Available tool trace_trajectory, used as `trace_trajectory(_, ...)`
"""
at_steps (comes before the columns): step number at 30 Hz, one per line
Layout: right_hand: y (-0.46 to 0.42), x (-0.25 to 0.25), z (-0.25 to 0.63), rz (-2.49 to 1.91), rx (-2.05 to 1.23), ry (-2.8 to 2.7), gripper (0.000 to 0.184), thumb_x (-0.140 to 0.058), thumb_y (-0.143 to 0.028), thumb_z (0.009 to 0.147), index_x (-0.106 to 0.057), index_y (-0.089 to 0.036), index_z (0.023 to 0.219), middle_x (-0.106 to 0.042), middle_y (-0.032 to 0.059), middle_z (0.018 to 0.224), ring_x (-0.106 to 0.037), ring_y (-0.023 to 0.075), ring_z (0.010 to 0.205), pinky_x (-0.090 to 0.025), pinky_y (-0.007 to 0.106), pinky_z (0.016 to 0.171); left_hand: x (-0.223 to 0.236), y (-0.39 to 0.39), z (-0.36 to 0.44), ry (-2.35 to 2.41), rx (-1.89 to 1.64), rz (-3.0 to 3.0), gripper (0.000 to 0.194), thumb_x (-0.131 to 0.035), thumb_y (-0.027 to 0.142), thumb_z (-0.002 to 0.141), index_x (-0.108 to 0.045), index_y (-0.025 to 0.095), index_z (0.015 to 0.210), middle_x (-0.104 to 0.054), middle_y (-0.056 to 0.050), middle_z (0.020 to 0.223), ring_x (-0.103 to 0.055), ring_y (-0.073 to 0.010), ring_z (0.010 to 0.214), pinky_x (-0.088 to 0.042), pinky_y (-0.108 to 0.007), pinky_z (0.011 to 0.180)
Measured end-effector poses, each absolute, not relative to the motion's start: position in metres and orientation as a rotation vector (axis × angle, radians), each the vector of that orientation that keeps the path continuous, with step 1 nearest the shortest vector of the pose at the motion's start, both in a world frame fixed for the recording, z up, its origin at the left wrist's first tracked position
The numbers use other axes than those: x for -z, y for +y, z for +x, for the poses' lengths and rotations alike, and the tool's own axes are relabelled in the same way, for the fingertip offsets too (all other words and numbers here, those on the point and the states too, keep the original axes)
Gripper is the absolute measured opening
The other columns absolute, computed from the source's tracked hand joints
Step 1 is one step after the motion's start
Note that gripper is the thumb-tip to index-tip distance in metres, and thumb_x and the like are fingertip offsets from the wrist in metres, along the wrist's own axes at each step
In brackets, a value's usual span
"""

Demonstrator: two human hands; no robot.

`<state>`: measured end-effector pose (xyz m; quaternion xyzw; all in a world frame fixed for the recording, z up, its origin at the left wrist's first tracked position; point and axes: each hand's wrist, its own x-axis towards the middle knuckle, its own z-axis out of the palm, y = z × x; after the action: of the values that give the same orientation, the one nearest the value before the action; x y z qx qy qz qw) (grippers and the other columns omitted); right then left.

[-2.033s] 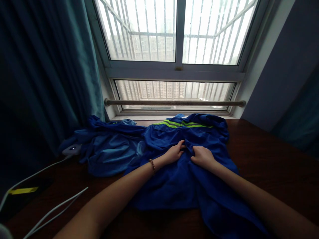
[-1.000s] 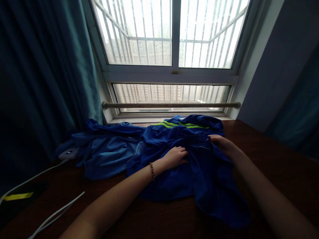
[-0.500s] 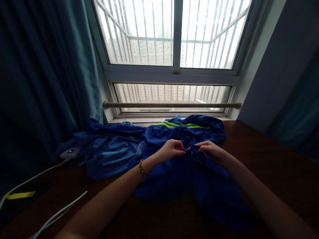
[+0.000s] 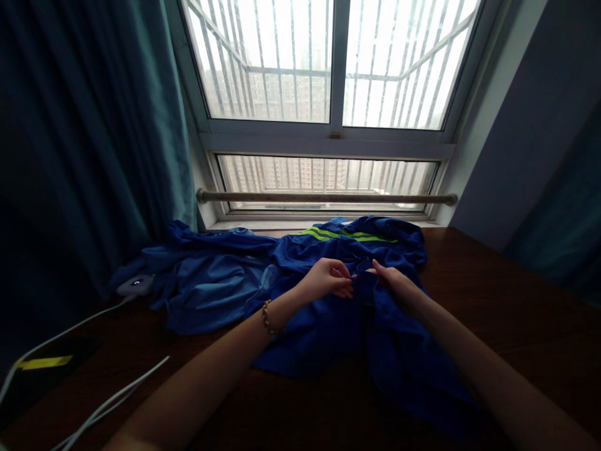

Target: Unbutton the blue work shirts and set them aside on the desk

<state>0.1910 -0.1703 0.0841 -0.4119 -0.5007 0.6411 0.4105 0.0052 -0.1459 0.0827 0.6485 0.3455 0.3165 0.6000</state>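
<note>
A dark blue jacket (image 4: 319,338) with yellow-green stripes lies spread and wrinkled on the dark wooden surface. Over its middle, my left hand (image 4: 328,279) is closed, thumb and fingers bent together at the edge of the cloth; a beaded bracelet circles that wrist. Just to the right, my right hand (image 4: 394,282) has a fold of the jacket between its raised thumb and the fingers behind it. Those fingers are partly hidden by the cloth. The two hands' fingertips nearly meet. What small part lies between them is too dark to make out.
More blue clothing (image 4: 206,288) lies crumpled to the left, beside a white device (image 4: 136,285) with a cable. Loose white cable ends (image 4: 117,398) and a yellow strip (image 4: 46,362) are at lower left. A horizontal rail (image 4: 323,198) crosses the window behind; a curtain (image 4: 94,125) hangs left.
My right thumb has lifted and the jacket fold at that hand has shifted. My left fingers have uncurled slightly. The view has moved a little.
</note>
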Motion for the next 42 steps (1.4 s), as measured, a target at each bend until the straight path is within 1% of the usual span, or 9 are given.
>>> trace_trajectory(5,-0.171,-0.078,0.192,-1.015,-1.501,-1.383,0.029,-0.066,-0.036,0.063,-0.067,-0.013,0.081,-0.067,0.0053,0.072,-0.06,0.016,0.067,-0.046,0.028,0.068,-0.082,-0.147,0.008,0.81,-0.758,1.437,0.025,-0.069,0.028,0.059,-0.055,0.011,0.072,-0.064,-0.005,0.06,-0.063,-0.0176,0.057,-0.05,-0.03,0.056)
trace_trajectory(7,-0.171,-0.075,0.192,-1.038,-1.405,-1.461,0.031,-0.068,-0.034,0.061,-0.066,-0.013,0.082,-0.066,0.0035,0.069,-0.059,0.0139,0.062,-0.045,0.027,0.062,-0.081,-0.149,0.01,0.813,-0.776,1.454,0.022,-0.069,0.025,0.059,-0.057,0.011,0.071,-0.063,-0.003,0.058,-0.061,-0.015,0.054,-0.048,-0.026,0.053)
trace_trajectory(11,-0.171,-0.069,0.191,-1.065,-1.166,-1.62,0.026,-0.066,-0.037,0.063,-0.065,-0.013,0.074,-0.063,0.0016,0.061,-0.056,0.013,0.056,-0.043,0.024,0.054,-0.078,-0.153,0.014,0.824,-0.816,1.541,0.017,-0.066,0.023,0.059,-0.059,0.011,0.069,-0.059,0.0,0.055,-0.052,-0.008,0.046,-0.039,-0.018,0.045)
trace_trajectory(16,-0.175,-0.067,0.186,-1.169,-0.734,-1.798,0.018,-0.062,-0.034,0.066,-0.061,-0.016,0.069,-0.062,0.0008,0.061,-0.057,0.0137,0.055,-0.042,0.024,0.052,-0.072,-0.154,0.019,0.897,-0.9,1.615,0.026,-0.057,0.037,0.069,-0.06,0.011,0.067,-0.051,0.003,0.049,-0.041,-0.005,0.041,-0.029,-0.017,0.041)
trace_trajectory(20,-0.182,-0.067,0.181,-1.236,-0.473,-1.878,0.012,-0.061,-0.028,0.068,-0.056,-0.018,0.066,-0.059,-0.0015,0.056,-0.054,0.0122,0.051,-0.038,0.023,0.049,-0.067,-0.157,0.023,0.922,-0.989,1.568,0.028,-0.064,0.039,0.062,-0.06,0.011,0.063,-0.055,0.001,0.054,-0.045,-0.0068,0.048,-0.031,-0.018,0.045)
trace_trajectory(28,-0.185,-0.064,0.176,-1.193,-0.437,-1.83,0.012,-0.056,-0.029,0.073,-0.053,-0.019,0.068,-0.059,-0.0011,0.059,-0.055,0.0124,0.053,-0.04,0.023,0.05,-0.063,-0.163,0.028,0.946,-1.064,1.169,0.023,-0.068,0.03,0.057,-0.053,0.013,0.062,-0.054,0.002,0.054,-0.047,-0.0073,0.047,-0.034,-0.02,0.048)
trace_trajectory(33,-0.189,-0.066,0.174,-1.144,-0.572,-1.772,0.014,-0.052,-0.032,0.077,-0.053,-0.019,0.071,-0.06,0.0001,0.06,-0.058,0.0138,0.055,-0.043,0.024,0.053,-0.059,-0.163,0.028,0.879,-1.122,1.107,0.022,-0.068,0.021,0.057,-0.05,0.015,0.068,-0.053,0.003,0.055,-0.047,-0.0068,0.047,-0.033,-0.018,0.047)
trace_trajectory(36,-0.189,-0.066,0.173,-1.138,-0.61,-1.74,0.014,-0.052,-0.033,0.076,-0.053,-0.02,0.071,-0.061,0.001,0.061,-0.059,0.0151,0.057,-0.044,0.025,0.054,-0.056,-0.161,0.027,0.831,-1.112,1.134,0.025,-0.068,0.025,0.058,-0.05,0.015,0.071,-0.055,0.003,0.059,-0.05,-0.0076,0.051,-0.035,-0.018,0.049)
trace_trajectory(42,-0.188,-0.066,0.173,-1.171,-0.573,-1.737,0.011,-0.054,-0.028,0.074,-0.051,-0.02,0.068,-0.061,0.0008,0.06,-0.059,0.015,0.056,-0.043,0.025,0.053,-0.059,-0.163,0.026,0.825,-1.092,1.222,0.032,-0.065,0.041,0.062,-0.056,0.013,0.074,-0.055,0.002,0.061,-0.048,-0.0065,0.051,-0.034,-0.018,0.049)
